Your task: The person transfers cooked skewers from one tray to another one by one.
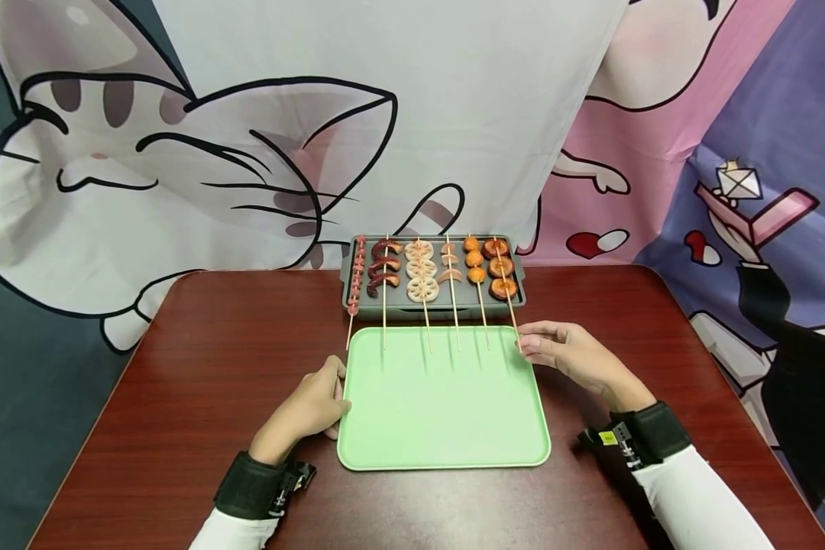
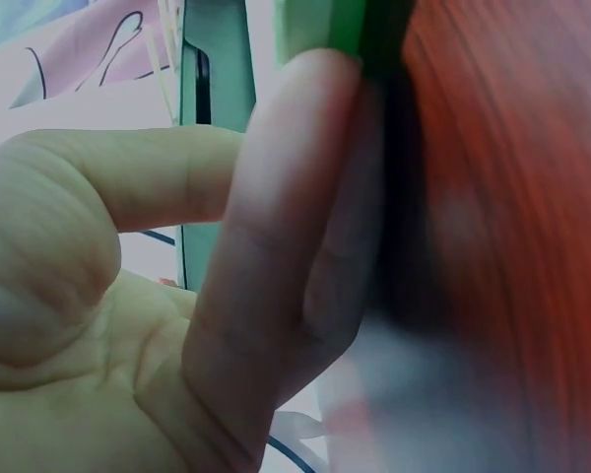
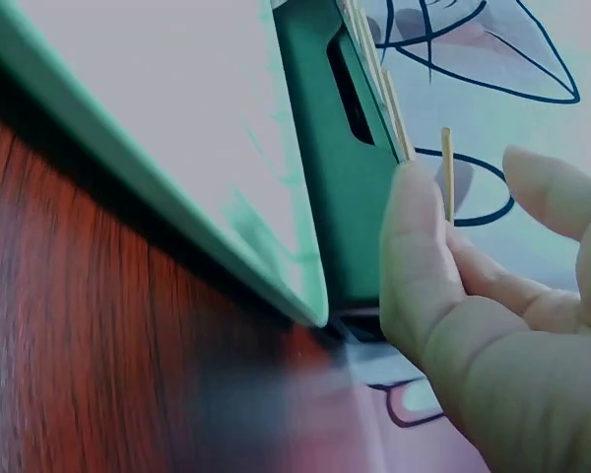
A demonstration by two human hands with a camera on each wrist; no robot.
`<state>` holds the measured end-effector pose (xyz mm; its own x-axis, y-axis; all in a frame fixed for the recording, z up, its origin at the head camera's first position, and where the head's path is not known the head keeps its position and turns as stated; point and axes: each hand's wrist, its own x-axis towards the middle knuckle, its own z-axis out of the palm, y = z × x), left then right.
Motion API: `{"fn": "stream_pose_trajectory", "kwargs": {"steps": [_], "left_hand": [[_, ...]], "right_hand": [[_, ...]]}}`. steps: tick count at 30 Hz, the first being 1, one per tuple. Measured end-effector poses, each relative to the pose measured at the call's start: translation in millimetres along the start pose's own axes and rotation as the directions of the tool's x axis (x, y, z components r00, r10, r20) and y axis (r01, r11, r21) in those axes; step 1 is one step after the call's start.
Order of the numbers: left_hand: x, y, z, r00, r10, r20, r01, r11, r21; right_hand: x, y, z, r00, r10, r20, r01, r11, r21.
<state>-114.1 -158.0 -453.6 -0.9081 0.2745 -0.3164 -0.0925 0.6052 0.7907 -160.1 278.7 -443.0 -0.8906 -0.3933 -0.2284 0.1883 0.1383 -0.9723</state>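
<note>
A pale green tray (image 1: 447,412) lies on the table before me. My left hand (image 1: 316,401) holds its left edge; in the left wrist view, a fingertip (image 2: 320,74) touches the green rim. Behind the tray stands a dark grey grill pan (image 1: 406,309) with a row of toy food skewers, their sticks reaching over the tray's far part. My right hand (image 1: 567,351) is at the tray's far right corner, by the stick of the mushroom-like skewer (image 1: 500,266). In the right wrist view, that stick (image 3: 448,177) shows between thumb and fingers, which stand apart.
Other skewers carry sausage pieces (image 1: 359,263), octopus-like tentacles (image 1: 385,263), lotus root slices (image 1: 421,269), pinkish curved pieces (image 1: 450,263) and orange balls (image 1: 474,258). The brown wooden table (image 1: 247,328) meets a cartoon-printed cloth (image 1: 495,92) behind.
</note>
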Motion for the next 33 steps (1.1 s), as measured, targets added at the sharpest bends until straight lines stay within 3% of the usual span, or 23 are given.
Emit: {"fn": "stream_pose_trajectory", "kwargs": {"steps": [5, 12, 33], "left_hand": [[1.8, -1.7, -0.5, 1.000, 0.006, -0.004, -0.006, 1.000, -0.010], [3.0, -2.5, -1.2, 1.000, 0.013, -0.004, -0.013, 1.000, -0.017], [3.2, -5.1, -0.5, 1.000, 0.015, 0.003, -0.015, 0.999, -0.036]], "right_hand": [[8, -1, -1, 0.999, 0.014, 0.030, -0.018, 0.988, 0.152], [16, -3, 1, 0.998, 0.046, 0.042, -0.054, 0.979, 0.198], [25, -14, 7, 0.995, 0.097, 0.009, -0.097, 0.995, 0.036]]}}
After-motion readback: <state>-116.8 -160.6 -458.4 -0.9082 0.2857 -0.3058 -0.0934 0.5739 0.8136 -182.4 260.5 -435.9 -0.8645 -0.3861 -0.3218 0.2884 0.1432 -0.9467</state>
